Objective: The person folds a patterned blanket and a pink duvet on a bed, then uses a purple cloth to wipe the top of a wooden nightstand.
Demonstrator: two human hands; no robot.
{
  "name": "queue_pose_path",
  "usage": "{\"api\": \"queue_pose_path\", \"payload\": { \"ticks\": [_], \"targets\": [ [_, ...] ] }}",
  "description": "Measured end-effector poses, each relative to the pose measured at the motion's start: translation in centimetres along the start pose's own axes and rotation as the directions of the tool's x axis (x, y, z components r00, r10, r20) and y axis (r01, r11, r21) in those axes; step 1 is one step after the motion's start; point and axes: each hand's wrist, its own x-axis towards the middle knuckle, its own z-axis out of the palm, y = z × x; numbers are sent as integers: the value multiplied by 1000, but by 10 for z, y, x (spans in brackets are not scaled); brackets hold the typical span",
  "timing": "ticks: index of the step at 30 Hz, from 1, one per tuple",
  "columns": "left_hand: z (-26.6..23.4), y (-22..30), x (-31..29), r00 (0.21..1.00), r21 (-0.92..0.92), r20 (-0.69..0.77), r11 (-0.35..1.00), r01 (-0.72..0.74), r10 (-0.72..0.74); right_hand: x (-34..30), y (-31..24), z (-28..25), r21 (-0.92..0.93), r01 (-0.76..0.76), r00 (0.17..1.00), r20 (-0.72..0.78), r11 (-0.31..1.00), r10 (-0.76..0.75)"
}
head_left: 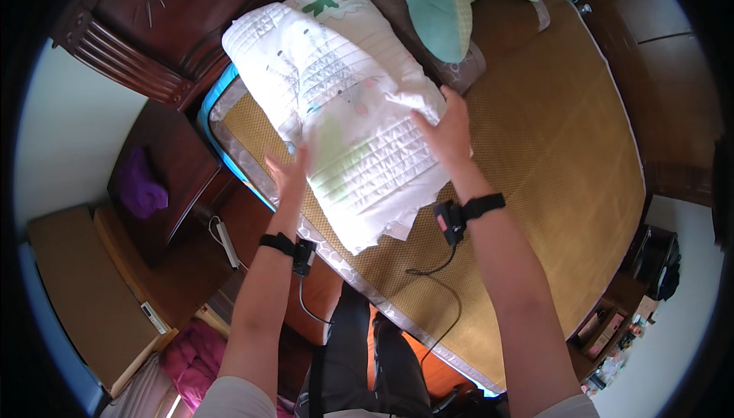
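A white quilt (382, 147) with printed animal figures, a pale green patch and quilted lines lies partly folded on the bed, its near edge uneven. At its left side is my left hand (289, 172), fingers spread and close to the cloth. My right hand (451, 131) rests against the quilt's right edge, thumb and fingers apart, the thumb over the fabric. Some fingertips of both hands are hidden or blurred. Each wrist wears a black strap with a small cabled device.
The bed has a tan woven mat (547, 150) with a patterned border. Beyond the quilt lie a green star-shaped cushion (440, 5) and a brown pillow (459, 70). A dark wooden headboard (145, 28) stands at the far left, beside a nightstand (164, 162) with purple cloth (141, 185).
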Motion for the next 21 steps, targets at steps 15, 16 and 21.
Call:
{"api": "queue_pose_path", "payload": {
  "ticks": [15,16,21],
  "targets": [
    [81,-64,-27,838,538,195,769,344,-510,-77,48,63,-400,24,757,606,916,245],
    [75,-70,-24,840,558,169,752,350,-516,-78,42,62,-339,-4,775,593,941,217],
    [50,-46,-75,893,340,301,912,227,-335,-127,79,21,-148,32,939,342,988,21]
  ]
}}
